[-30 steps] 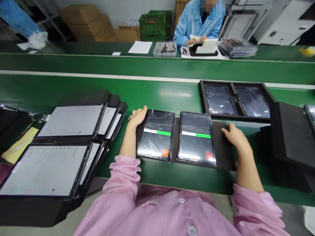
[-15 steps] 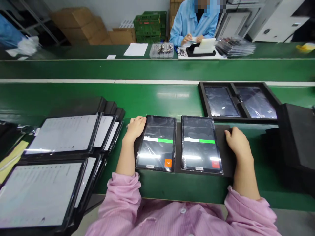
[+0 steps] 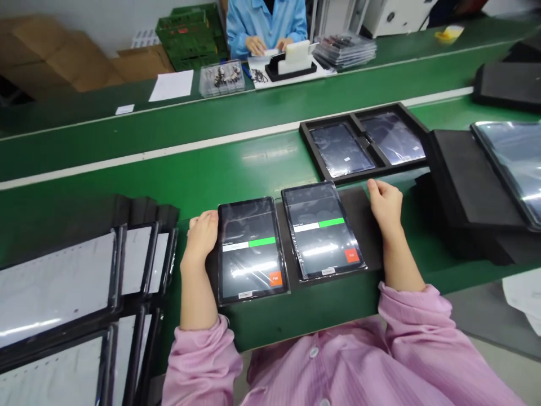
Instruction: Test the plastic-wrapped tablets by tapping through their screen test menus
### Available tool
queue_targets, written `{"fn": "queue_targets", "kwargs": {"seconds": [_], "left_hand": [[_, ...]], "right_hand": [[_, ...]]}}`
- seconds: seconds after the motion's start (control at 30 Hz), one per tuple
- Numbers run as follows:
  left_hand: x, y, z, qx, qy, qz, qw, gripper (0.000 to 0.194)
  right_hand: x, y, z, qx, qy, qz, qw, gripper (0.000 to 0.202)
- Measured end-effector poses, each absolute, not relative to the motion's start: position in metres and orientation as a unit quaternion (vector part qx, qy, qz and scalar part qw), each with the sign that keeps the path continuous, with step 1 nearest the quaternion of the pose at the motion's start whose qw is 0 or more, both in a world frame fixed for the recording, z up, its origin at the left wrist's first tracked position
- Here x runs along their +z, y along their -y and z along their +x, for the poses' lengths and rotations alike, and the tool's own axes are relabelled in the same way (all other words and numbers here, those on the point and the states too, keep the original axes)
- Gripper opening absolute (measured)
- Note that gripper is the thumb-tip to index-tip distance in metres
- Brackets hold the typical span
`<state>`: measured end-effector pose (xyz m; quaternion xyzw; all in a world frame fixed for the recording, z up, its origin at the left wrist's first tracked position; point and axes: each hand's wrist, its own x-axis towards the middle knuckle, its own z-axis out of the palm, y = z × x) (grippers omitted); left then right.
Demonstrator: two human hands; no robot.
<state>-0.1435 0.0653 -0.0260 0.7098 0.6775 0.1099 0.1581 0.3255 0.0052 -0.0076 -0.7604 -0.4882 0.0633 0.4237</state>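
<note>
Black board (image 3: 364, 228) (just one) bears two lit tablets (image 3: 252, 251) (image 3: 322, 232) between two hands (image 3: 203, 235) (image 3: 386, 206).

A long, glossy green desk (image 3: 236, 169) with a straight white strip (image 3: 211, 142) along its length crosses the room from left to right, catching pale streaks of overhead light. Beyond it, a plain grey wall (image 3: 110, 22) stands behind brown cardboard boxes (image 3: 54, 53) at far left and stacked green plastic crates (image 3: 186, 36). A boxy white cabinet (image 3: 397, 16) stands far right; pale floor (image 3: 502, 375) shows near right.
</note>
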Motion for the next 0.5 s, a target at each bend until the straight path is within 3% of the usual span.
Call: {"fn": "queue_targets", "kwargs": {"seconds": [0.23,0.5], "left_hand": [[-0.026,-0.069,-0.145,0.108,-0.673,0.718,0.144,0.073],[-0.027,-0.070,-0.147,0.107,-0.669,0.721,0.146,0.071]], "right_hand": [[-0.003,-0.002,0.319,0.104,0.508,-0.725,0.454,0.069],[-0.004,-0.003,0.313,0.110,0.512,-0.698,0.488,0.071]]}}
